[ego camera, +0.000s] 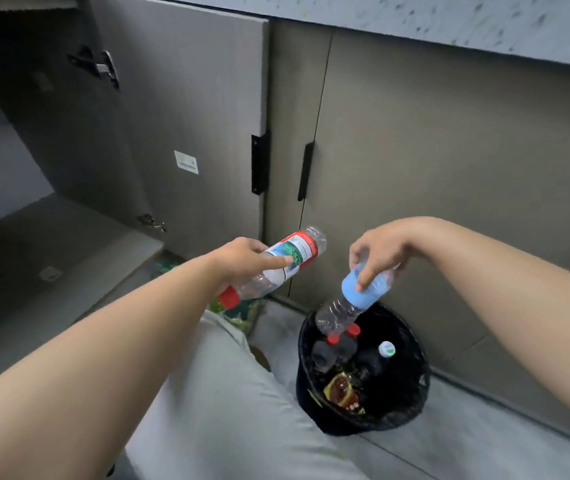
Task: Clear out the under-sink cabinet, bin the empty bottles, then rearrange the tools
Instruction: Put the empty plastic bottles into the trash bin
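Grey wood-grain cabinet door (190, 116), swung open, exposes the under-sink cabinet (34, 244); only part of its floor is in view. Black bin (415, 403) stands on the floor before the closed neighbouring doors, just beside the person's knee, and holds several bottles, two with red caps (333, 337) and one with a white cap (386, 348). Blue-labelled bottle (356, 299), clear and apparently empty, hangs tilted with its lower end over the bin's mouth, not yet among the bottles below. Red-labelled bottle (290, 261), likewise apparently empty, lies nearly level to the left of the bin, outside the rim, its red cap toward the person.

Step in hand, as judged: binning the empties. The blue-labelled bottle is best let go only once its lower end sits inside the rim, since a light plastic bottle may bounce off the pile and out. The red-labelled bottle must first be carried rightward over the opening and tipped end-down, so that it slots between those lying there.

Right hand (380, 251) is posed above the bin, wrist bent downward, fingers and thumb curled round the upper part of the blue-labelled bottle. Left hand (242, 258) grips the red-labelled bottle at mid-body, forefinger laid straight along the label, forearm extended. The two hands are near each other but apart.
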The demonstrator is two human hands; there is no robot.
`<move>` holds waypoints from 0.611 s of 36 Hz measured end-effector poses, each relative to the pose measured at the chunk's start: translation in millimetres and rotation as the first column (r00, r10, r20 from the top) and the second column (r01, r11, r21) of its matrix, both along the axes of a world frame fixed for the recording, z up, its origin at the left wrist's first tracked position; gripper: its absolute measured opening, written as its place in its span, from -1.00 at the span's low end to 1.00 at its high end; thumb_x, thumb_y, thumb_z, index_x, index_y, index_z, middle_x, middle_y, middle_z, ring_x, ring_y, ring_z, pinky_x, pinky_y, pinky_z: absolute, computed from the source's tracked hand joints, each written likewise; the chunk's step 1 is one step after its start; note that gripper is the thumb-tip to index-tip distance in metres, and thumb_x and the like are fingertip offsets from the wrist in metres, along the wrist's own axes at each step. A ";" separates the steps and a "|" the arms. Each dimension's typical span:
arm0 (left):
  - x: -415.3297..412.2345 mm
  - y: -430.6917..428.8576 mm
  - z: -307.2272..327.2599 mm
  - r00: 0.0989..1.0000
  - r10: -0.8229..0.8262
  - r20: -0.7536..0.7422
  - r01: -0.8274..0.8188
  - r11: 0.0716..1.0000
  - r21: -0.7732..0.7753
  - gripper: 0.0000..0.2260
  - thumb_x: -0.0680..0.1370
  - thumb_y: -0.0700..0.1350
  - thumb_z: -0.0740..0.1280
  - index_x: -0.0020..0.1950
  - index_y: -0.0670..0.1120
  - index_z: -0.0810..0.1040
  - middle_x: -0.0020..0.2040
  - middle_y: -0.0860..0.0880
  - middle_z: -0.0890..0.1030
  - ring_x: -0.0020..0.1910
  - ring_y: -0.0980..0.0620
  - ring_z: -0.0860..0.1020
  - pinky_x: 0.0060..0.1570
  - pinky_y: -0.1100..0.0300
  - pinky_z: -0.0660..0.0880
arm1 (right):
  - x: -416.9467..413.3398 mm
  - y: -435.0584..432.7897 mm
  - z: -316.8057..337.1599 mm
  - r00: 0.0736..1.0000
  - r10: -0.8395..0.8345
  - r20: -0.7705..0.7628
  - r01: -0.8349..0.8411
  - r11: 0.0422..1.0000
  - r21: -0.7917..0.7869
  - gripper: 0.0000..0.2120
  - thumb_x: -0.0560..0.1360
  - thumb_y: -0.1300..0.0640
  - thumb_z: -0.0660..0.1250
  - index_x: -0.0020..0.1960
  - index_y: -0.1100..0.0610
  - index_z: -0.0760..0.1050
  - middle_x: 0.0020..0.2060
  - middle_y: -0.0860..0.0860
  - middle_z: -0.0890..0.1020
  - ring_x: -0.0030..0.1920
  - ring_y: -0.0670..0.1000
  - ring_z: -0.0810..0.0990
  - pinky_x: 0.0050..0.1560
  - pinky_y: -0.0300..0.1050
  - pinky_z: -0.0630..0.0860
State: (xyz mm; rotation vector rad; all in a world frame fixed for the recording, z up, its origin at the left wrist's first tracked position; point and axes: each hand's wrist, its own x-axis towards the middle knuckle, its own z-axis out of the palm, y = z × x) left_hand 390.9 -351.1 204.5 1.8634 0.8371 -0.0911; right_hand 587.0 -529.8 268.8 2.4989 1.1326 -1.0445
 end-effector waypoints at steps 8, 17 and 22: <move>15.3 -31.7 -16.3 1.000 0.011 -0.010 -0.015 0.899 -0.438 -0.63 0.50 0.01 0.53 0.19 -0.18 0.64 -0.04 -0.17 0.69 -0.10 -0.09 0.61 0.06 -0.02 0.58 | -18.7 -37.5 -75.3 0.990 -0.125 -0.066 0.121 0.991 -0.064 -0.69 0.37 0.04 0.56 0.07 0.11 0.67 -0.04 -0.01 0.61 -0.19 0.03 0.65 -0.06 -0.04 0.69; 14.2 -19.3 -32.7 0.997 0.044 -0.065 -0.068 0.897 -0.437 -0.71 0.47 -0.18 0.44 0.19 -0.18 0.65 0.19 -0.29 0.65 0.02 -0.15 0.62 0.37 -0.22 0.42 | -54.7 -33.1 -158.2 0.976 -0.189 -0.110 0.169 0.971 -0.171 -0.60 0.47 -0.01 0.44 0.19 0.19 0.47 -0.06 0.13 0.61 -0.02 0.15 0.70 -0.08 -0.08 0.66; 17.8 -18.8 -38.9 0.995 0.094 -0.042 -0.103 0.904 -0.415 -0.68 0.48 -0.15 0.52 0.21 -0.17 0.62 0.16 -0.26 0.68 0.12 -0.16 0.66 0.34 -0.20 0.48 | -63.6 -36.7 -194.7 0.975 -0.219 -0.037 0.213 0.969 -0.124 -0.54 0.47 0.02 0.42 0.30 0.15 0.44 -0.04 0.13 0.55 0.10 0.18 0.65 0.02 -0.06 0.57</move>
